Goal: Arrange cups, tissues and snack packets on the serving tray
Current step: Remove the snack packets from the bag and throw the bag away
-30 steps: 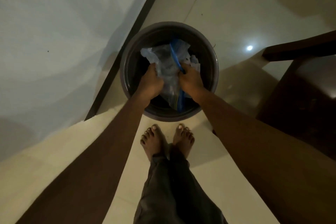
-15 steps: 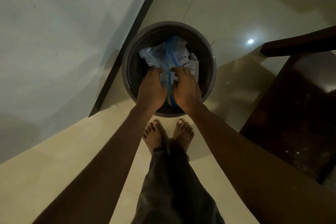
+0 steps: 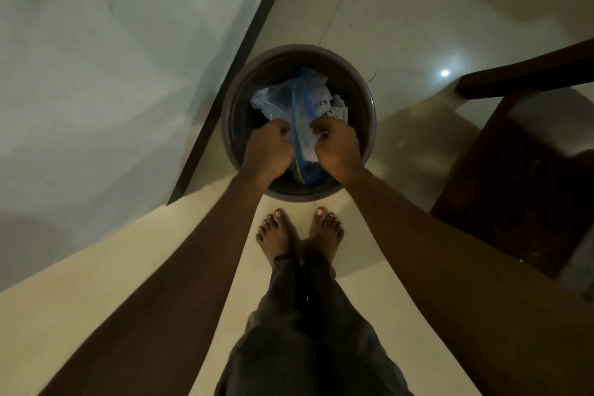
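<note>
A round dark bin point(image 3: 369, 100) stands on the floor in front of my bare feet. Inside it lies a crumpled clear plastic bag point(image 3: 283, 100) with a blue zip strip, and white paper scraps beside it on the right. My left hand point(image 3: 268, 149) grips the bag's left side with closed fingers. My right hand point(image 3: 336, 145) grips its right side, fist closed. Both hands are over the bin's near half. No cups, tissues box, snack packets or tray are in view.
A pale wall point(image 3: 112, 74) with a dark skirting strip point(image 3: 238, 64) runs along the left, close to the bin. Dark wooden furniture point(image 3: 520, 186) stands at the right. My feet point(image 3: 299, 231) are on glossy cream floor tiles just behind the bin.
Both hands have closed into fists on the bag and drawn slightly apart, bunching it; a second earlier they held it higher with the blue strip slanted.
</note>
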